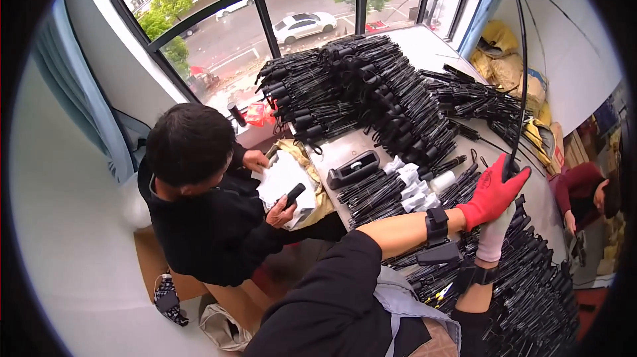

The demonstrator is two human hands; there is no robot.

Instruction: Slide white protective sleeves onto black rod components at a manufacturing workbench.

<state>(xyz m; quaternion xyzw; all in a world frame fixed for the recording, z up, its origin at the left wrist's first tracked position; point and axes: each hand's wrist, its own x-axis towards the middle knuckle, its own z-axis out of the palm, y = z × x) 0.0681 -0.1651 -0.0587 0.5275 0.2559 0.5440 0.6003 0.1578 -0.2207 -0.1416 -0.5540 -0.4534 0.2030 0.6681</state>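
Note:
An umbrella frame (522, 71) without cloth stands upright at the right, its bare ribs spread at the top. My left hand (492, 192), in a red glove, is closed around the black lower end of its shaft. Just beneath it is my right hand (494, 236) in a pale glove; its fingers are hidden behind the left hand. Black straps with small boxes sit on both wrists. Many folded black umbrella frames (531, 277) lie in rows below my hands. Beside my left forearm are more frames (371, 198), some with white wrapping (413, 188).
High stacks of black umbrella frames (358, 85) cover the table (424, 45) by the window. A black tray-like holder (353, 170) lies near its left edge. At the left a person (206, 204) holds a black handle over an open sack (312, 174). Another person (584, 198) works at the far right.

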